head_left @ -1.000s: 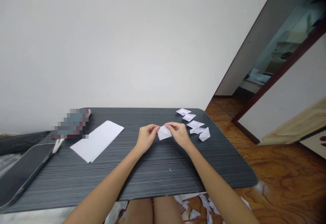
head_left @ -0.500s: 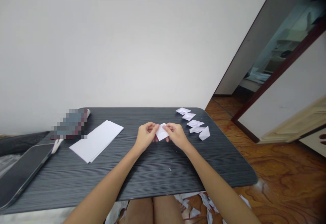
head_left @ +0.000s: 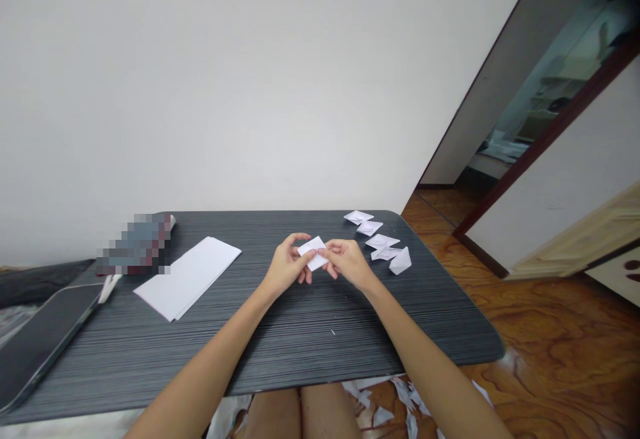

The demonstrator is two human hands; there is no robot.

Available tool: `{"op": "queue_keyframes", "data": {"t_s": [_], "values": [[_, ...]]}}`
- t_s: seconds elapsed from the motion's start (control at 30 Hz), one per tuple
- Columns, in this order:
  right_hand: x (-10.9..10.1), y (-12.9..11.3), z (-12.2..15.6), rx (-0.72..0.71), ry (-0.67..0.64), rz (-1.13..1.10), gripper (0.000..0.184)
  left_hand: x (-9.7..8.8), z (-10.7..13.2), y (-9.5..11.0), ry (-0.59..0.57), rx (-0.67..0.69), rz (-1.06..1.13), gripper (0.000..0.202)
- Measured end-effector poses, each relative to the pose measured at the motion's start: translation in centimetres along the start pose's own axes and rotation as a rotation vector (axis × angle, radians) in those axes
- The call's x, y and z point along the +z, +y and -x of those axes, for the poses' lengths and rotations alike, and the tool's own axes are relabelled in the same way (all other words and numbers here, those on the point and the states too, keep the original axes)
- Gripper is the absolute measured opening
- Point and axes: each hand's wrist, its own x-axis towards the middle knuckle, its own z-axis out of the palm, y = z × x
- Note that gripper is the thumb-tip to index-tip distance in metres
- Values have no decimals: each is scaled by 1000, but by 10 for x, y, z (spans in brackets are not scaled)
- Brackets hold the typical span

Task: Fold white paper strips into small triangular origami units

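Observation:
A small folded piece of white paper (head_left: 316, 250) is held just above the middle of the dark table. My left hand (head_left: 291, 262) pinches its left side, thumb on top, with some fingers spread below and behind. On the opposite side my right hand (head_left: 346, 262) grips the paper between thumb and index finger. The underside of the paper is hidden from me. To the right of my hands lie several folded paper boats (head_left: 383, 242) in a slanting row. The nearest folded piece (head_left: 401, 261) stands at a different angle from the others.
White paper sheets (head_left: 190, 278) lie stacked on the left of the dark table (head_left: 280, 359). Beyond them are a blurred-out object (head_left: 137, 244) and a dark tablet-like device (head_left: 43, 339) with a white cable (head_left: 110, 287). Paper scraps (head_left: 383, 416) litter the floor below the front edge.
The folded paper has turned in my hands, so a different corner points up. My left fingers have spread wider, and my left thumb has shifted across the paper's face.

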Motion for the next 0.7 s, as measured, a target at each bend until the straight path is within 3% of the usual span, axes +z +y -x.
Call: {"op": "queue_keyframes", "data": {"t_s": [0.1,0.27,0.4,0.53,0.6,0.7], "values": [[-1,2,-1,-8,35,3,25,-1,1,3,-66,2,59,58],[2,4,1,-22,9,139,30,-4,3,1,-173,35,-31,60],[6,9,1,-88,193,283,37,2,3,-1,-231,15,45,59],[9,11,0,-101,334,284,34,9,5,0,-285,6,126,59],[9,10,0,-72,310,231,30,7,4,-1,-268,14,102,56],[6,13,-2,2,133,162,31,-7,-1,-6,-178,18,-22,41]]}}
